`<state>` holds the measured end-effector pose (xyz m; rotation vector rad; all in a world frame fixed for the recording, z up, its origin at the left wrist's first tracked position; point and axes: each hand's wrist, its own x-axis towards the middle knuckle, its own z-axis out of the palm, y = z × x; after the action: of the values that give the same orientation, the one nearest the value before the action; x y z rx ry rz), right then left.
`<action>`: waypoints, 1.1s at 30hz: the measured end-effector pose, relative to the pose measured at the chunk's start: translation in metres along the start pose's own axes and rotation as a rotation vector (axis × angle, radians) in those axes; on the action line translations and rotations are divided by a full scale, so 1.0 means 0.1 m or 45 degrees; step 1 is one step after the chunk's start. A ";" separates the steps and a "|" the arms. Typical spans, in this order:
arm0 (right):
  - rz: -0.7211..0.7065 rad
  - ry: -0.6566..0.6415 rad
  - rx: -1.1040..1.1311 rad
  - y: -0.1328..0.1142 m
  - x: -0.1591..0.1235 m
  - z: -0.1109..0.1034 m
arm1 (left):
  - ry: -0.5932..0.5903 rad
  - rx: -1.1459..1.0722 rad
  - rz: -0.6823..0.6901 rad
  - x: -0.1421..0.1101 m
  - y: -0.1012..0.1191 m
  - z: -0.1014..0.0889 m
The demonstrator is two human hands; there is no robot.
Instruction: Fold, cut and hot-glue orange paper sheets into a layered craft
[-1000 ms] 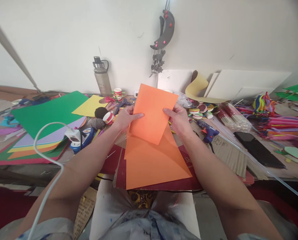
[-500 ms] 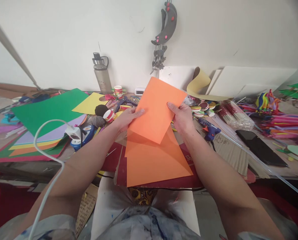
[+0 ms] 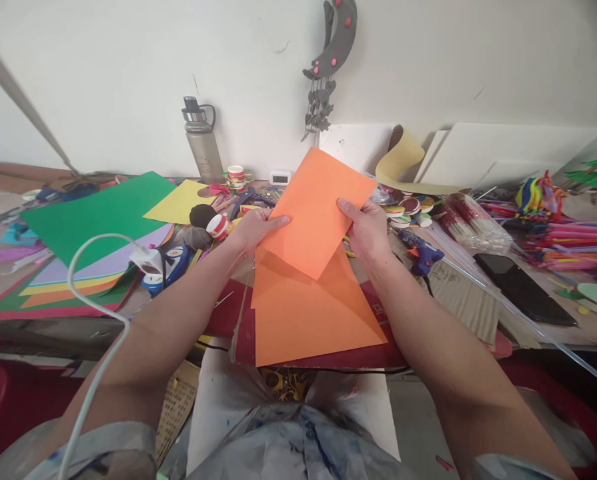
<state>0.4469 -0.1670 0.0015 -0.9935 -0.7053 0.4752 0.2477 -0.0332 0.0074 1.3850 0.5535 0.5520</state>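
Note:
Both hands hold one orange sheet of paper (image 3: 318,213), tilted and raised above the table. My left hand (image 3: 255,230) pinches its left edge, thumb on top and fingers underneath. My right hand (image 3: 368,227) grips the right edge the same way, its thumb pressed on the paper's face. Below lies more orange paper (image 3: 318,327), flat on a dark red board (image 3: 245,333) at the table's front edge; the raised sheet casts a shadow on it and hides its far part.
Coloured sheets, topped by a green one (image 3: 98,213), lie left beside a power strip (image 3: 171,267) with a white cable. A bottle (image 3: 203,147) stands by the wall. To the right are a blue glue gun (image 3: 423,257), a black phone (image 3: 523,287) and pipe cleaners (image 3: 573,243).
The held orange sheet has turned slightly clockwise, its top corner shifting a little right. Both hands keep their grip, and the whole view has shifted slightly.

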 end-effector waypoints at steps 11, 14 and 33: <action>0.126 0.110 0.022 0.00 0.04 -0.04 | -0.155 -0.108 -0.125 0.06 -0.05 -0.05; 0.142 0.100 0.056 -0.01 0.03 -0.03 | -0.114 -0.067 -0.118 0.06 -0.04 -0.05; 0.044 0.056 0.097 0.00 0.02 -0.02 | -0.097 0.050 0.060 0.01 0.10 -0.07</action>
<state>0.4499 -0.1673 0.0017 -0.9431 -0.6270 0.5048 0.2434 -0.0261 0.0169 1.4530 0.4737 0.5264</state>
